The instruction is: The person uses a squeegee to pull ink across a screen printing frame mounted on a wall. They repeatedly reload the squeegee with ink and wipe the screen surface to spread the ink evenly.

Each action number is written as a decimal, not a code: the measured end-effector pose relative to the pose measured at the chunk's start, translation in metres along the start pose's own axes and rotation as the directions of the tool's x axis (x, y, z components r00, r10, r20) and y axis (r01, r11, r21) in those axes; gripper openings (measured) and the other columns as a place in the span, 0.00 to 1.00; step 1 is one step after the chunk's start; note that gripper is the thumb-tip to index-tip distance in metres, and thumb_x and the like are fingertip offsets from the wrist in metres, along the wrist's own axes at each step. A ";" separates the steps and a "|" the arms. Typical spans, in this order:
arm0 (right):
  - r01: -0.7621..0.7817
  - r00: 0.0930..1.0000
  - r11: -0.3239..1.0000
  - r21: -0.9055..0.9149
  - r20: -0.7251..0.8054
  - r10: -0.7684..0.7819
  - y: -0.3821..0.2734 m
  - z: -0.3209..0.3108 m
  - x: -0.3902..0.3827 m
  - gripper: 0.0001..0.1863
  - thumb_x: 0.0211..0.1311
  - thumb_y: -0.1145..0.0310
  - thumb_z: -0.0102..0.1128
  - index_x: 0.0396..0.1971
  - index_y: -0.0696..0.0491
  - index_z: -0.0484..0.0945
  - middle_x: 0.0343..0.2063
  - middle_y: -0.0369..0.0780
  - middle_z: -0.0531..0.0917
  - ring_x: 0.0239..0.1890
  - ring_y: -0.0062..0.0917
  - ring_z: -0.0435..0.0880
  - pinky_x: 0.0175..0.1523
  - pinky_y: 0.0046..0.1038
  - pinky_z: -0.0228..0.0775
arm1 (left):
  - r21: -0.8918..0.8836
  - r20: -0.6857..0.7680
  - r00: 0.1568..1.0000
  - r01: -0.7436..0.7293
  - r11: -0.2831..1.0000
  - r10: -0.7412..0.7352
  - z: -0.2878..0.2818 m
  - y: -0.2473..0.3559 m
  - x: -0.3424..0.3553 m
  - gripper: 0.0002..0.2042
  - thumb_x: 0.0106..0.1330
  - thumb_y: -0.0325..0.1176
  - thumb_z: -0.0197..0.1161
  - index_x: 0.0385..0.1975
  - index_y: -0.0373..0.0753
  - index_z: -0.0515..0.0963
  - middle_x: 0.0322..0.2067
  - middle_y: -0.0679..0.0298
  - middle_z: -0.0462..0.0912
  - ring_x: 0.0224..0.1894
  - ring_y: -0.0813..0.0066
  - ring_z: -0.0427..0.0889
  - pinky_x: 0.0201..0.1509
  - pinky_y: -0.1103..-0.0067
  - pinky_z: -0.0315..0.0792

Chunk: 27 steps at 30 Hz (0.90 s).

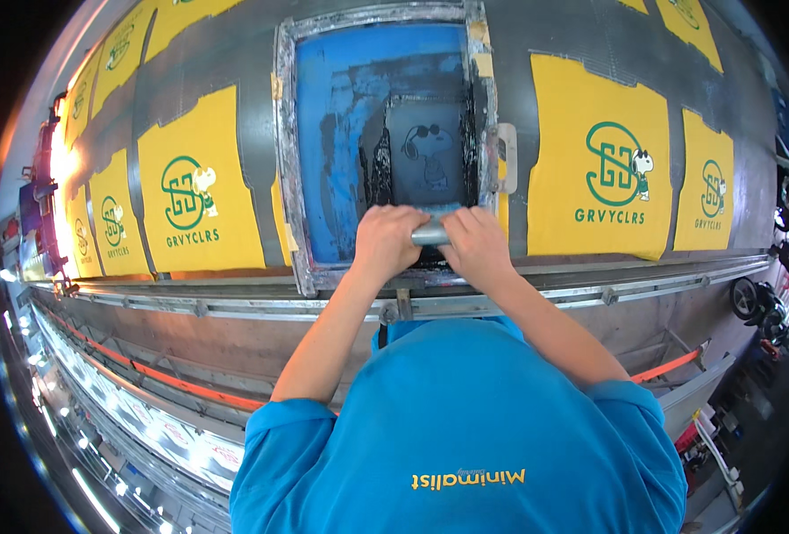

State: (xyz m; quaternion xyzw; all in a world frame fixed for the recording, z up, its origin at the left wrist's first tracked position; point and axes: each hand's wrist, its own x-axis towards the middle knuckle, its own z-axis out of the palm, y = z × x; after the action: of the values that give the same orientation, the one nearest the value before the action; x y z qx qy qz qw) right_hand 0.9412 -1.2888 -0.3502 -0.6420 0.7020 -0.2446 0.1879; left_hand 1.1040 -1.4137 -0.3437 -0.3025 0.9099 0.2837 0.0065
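Observation:
My left hand (387,236) and my right hand (478,245) both wrap round the grey handle of a squeegee (431,235) near the lower end of a screen-printing frame (286,160). The screen's blue mesh (328,98) carries dark ink smears and a dark rectangular area with a cartoon dog stencil (426,156). The squeegee's blade is hidden beneath the handle and my hands. A small metal bracket (507,158) sits at the frame's right side. Yellow printed fabric pieces (555,107) lie on dark boards on both sides of the frame, each with a green emblem and a white dog.
A metal rail (563,294) runs along the near edge of the boards, with an orange bar (666,363) lower down. A bright glowing unit (61,160) stands at the far left. Parked two-wheelers (764,307) are at the far right.

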 end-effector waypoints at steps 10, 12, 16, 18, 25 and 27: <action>-0.499 0.622 0.671 0.548 -0.313 0.718 0.123 0.014 0.080 0.18 0.71 0.62 0.67 0.55 0.55 0.85 0.44 0.48 0.89 0.47 0.40 0.89 0.57 0.41 0.78 | -0.119 -0.012 0.998 -0.060 0.991 0.059 -0.061 -0.034 0.113 0.12 0.59 0.39 0.78 0.40 0.45 0.91 0.40 0.57 0.90 0.46 0.50 0.89 0.50 0.61 0.81; -0.481 0.597 0.522 0.704 -0.172 0.783 0.126 0.020 0.084 0.17 0.71 0.63 0.65 0.55 0.54 0.85 0.44 0.49 0.90 0.46 0.38 0.90 0.56 0.38 0.79 | -0.112 0.001 0.999 -0.050 0.993 0.050 -0.069 -0.039 0.137 0.14 0.60 0.39 0.77 0.44 0.43 0.90 0.43 0.57 0.90 0.48 0.50 0.88 0.53 0.63 0.80; -0.465 0.566 0.523 0.714 -0.215 0.796 0.124 0.021 0.082 0.15 0.71 0.64 0.64 0.53 0.53 0.86 0.44 0.48 0.91 0.47 0.37 0.90 0.56 0.36 0.78 | -0.117 -0.054 0.994 -0.101 0.988 0.095 -0.060 -0.048 0.144 0.17 0.57 0.30 0.73 0.48 0.41 0.89 0.48 0.56 0.90 0.52 0.50 0.87 0.58 0.65 0.80; -0.435 0.567 0.549 0.714 -0.256 0.783 0.125 0.020 0.081 0.15 0.71 0.64 0.65 0.53 0.54 0.86 0.43 0.48 0.91 0.47 0.37 0.90 0.56 0.36 0.78 | -0.156 -0.105 0.990 -0.108 0.982 0.092 -0.044 -0.049 0.122 0.20 0.54 0.24 0.70 0.50 0.40 0.88 0.50 0.55 0.89 0.55 0.50 0.86 0.61 0.65 0.80; -0.354 0.616 0.603 0.714 -0.307 0.726 0.108 0.000 0.075 0.16 0.71 0.62 0.66 0.53 0.53 0.86 0.40 0.44 0.90 0.46 0.31 0.90 0.52 0.35 0.79 | -0.053 -0.195 0.962 -0.205 0.977 0.191 0.025 -0.004 -0.042 0.28 0.43 0.18 0.65 0.51 0.41 0.87 0.55 0.57 0.88 0.62 0.55 0.82 0.67 0.58 0.71; -0.375 0.591 0.558 0.740 -0.272 0.759 0.096 -0.014 0.079 0.16 0.71 0.62 0.67 0.52 0.54 0.85 0.39 0.42 0.89 0.45 0.28 0.88 0.50 0.34 0.79 | -0.081 -0.198 0.964 -0.196 0.977 0.177 0.030 0.007 -0.074 0.32 0.44 0.18 0.67 0.55 0.44 0.86 0.58 0.61 0.85 0.65 0.58 0.81 0.69 0.59 0.68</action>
State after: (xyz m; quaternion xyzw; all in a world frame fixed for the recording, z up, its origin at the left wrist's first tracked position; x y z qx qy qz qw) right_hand 0.8472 -1.3607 -0.3903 -0.1606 0.7792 -0.5567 0.2390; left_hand 1.1557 -1.3527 -0.3517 -0.2410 0.9155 0.2981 -0.1218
